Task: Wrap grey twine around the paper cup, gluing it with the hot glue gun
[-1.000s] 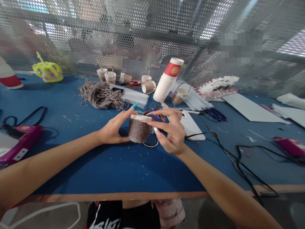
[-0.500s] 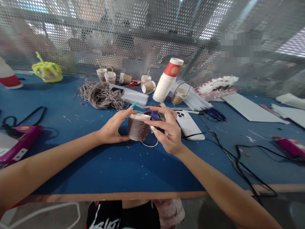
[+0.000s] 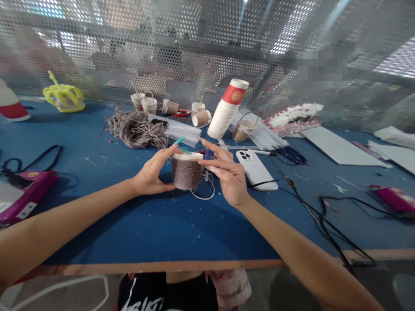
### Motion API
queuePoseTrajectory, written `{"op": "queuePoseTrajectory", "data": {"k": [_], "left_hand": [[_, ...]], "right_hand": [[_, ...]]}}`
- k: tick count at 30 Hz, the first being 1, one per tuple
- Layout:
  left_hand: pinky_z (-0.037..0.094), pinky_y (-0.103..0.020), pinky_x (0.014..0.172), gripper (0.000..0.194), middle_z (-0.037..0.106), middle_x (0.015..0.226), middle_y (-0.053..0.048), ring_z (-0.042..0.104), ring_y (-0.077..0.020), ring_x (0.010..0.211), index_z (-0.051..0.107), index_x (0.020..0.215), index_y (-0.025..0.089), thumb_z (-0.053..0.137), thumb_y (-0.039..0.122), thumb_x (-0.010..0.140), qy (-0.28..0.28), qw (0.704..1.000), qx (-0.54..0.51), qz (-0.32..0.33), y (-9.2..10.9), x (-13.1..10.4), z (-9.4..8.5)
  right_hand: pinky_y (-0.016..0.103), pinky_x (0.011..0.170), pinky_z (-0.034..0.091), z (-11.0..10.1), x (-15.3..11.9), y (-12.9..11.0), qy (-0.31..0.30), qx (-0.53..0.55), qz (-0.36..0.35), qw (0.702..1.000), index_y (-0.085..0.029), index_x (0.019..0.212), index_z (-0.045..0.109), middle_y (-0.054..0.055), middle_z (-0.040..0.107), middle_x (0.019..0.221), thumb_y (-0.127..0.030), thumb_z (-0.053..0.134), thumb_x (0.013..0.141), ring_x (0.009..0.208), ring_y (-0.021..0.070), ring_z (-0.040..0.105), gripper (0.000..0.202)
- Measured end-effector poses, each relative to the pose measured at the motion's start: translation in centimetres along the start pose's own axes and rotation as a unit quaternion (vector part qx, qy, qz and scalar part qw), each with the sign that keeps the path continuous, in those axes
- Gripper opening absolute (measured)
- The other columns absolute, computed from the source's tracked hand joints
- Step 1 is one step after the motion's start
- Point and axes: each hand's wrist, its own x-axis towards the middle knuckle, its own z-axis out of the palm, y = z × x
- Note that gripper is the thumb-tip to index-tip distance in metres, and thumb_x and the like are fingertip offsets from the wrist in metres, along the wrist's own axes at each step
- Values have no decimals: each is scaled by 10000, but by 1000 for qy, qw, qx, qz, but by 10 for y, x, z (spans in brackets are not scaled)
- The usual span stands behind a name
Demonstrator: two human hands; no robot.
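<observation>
A paper cup wrapped in grey-brown cord [image 3: 187,172] stands in front of me, its white rim showing at the top. My left hand [image 3: 154,172] grips it from the left, with the thumb low on its side and the fingers near the rim. At the cup's upper right edge, the fingertips of my right hand [image 3: 227,172] touch the cord. A thin pale cord [image 3: 207,198] loops on the table just right of the cup. Behind my right fingers, a blue object [image 3: 209,155] is partly hidden.
Behind lie a grey cord bundle [image 3: 136,129], a leaning cup stack [image 3: 227,110] and several small wrapped cups. A white phone [image 3: 257,170] and black cables [image 3: 301,198] lie to the right. A magenta tool [image 3: 30,194] is at left.
My right hand's fingers have shifted and straightened a little along the cup's rim. The cup has moved very slightly left, and my left hand still holds it.
</observation>
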Motion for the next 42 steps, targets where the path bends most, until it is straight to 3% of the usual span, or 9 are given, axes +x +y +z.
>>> {"op": "queuePoseTrajectory", "data": {"k": [8,16,21,25,28,34,38,40,42], "left_hand": [[597,-419,935,1019,658,1262,-182,663,-280,1160,152,1585,199,785,374,806,-16,1000,22,14,3,5,-3],[588,-421,949,1007,646,1273,-177,649,-269,1165,150,1585,187,770,343,807,-20,999,25,-3,4,3,-2],[581,-445,962,958,611,1323,-184,615,-285,1204,187,1580,221,756,390,828,-30,999,9,8,2,3,-3],[593,-446,959,858,530,1329,-156,566,-268,1210,233,1573,289,709,404,868,-25,999,-7,43,-2,2,0],[604,-449,964,798,474,1295,-131,537,-263,1217,261,1564,331,684,372,888,-29,998,-26,49,-2,1,2],[596,-459,997,777,446,1264,-110,523,-280,1236,339,1531,341,724,342,857,-42,999,-22,26,1,2,0],[592,-471,981,867,464,1288,-116,519,-279,1232,249,1557,369,740,327,844,-40,998,-22,33,-1,2,-1],[604,-464,932,942,488,1290,-129,534,-266,1174,166,1579,359,749,362,838,-28,999,-18,36,-2,2,0],[608,-449,900,971,505,1275,-138,545,-258,1126,150,1587,338,754,410,830,-22,999,-11,31,-3,2,0]], "right_hand": [[622,1205,280,2,0,4,15,46,1,999,-408,1069,774,-74,600,1458,-298,569,914,1415,263,490,280],[657,1157,286,2,-1,-1,4,-41,28,999,-399,1020,796,-61,618,1441,-303,584,899,1359,294,497,262],[643,1180,278,2,0,1,3,-22,16,1000,-387,1024,792,-43,620,1437,-320,567,923,1384,288,494,256],[535,1109,455,5,2,11,33,66,9,997,-394,1267,675,-6,598,1451,-411,559,936,1304,251,570,351],[462,998,554,6,2,15,-13,106,43,993,-363,1399,557,38,584,1464,-476,536,942,1180,234,636,471],[504,1149,433,9,1,1,-50,176,114,977,-311,1325,608,39,569,1473,-561,576,897,1281,260,559,497],[534,1182,394,9,0,-2,-59,151,126,979,-323,1362,561,47,532,1499,-604,578,891,1337,278,523,549],[557,1208,350,8,0,0,-90,102,102,985,-338,1450,459,57,421,1587,-597,670,840,1414,299,454,696],[587,1236,284,7,-1,1,-142,44,52,988,-344,1540,308,72,265,1667,-585,802,722,1499,338,333,986]]}}
